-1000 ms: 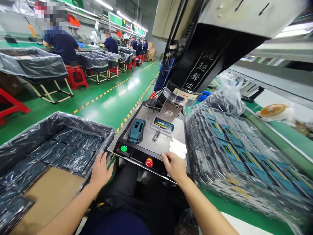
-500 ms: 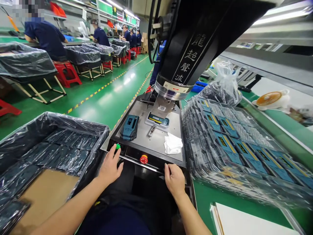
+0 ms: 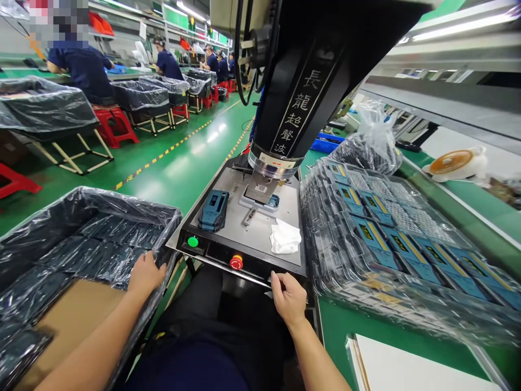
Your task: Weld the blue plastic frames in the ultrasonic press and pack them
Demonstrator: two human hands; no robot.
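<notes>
My left hand (image 3: 146, 274) is over the right side of a plastic-lined bin (image 3: 171, 214), thumb apart from the fingers, with nothing visible in it. Dark teal casings (image 3: 97, 252) in clear plastic lie in that bin near its fingertips. At the front right corner of the machine base (image 3: 240, 233), my right hand (image 3: 290, 296) is curled closed; what its fingers press or grip is hidden. The metal welding head (image 3: 260, 187) is down on a teal casing (image 3: 272, 201) in a pale fixture. Another teal casing (image 3: 214, 209) lies on the plate to the left.
A green button (image 3: 192, 241) and a red emergency stop (image 3: 236, 262) are on the front panel. A white cloth (image 3: 285, 237) lies on the plate. Stacked clear trays (image 3: 366, 239) hold teal casings at right. White boards (image 3: 407, 364) lie nearer. People sit at benches far left.
My left hand has left the green button and moved left over the bin. The welding head has come down onto the casing in the fixture. My right hand stays at the corner.
</notes>
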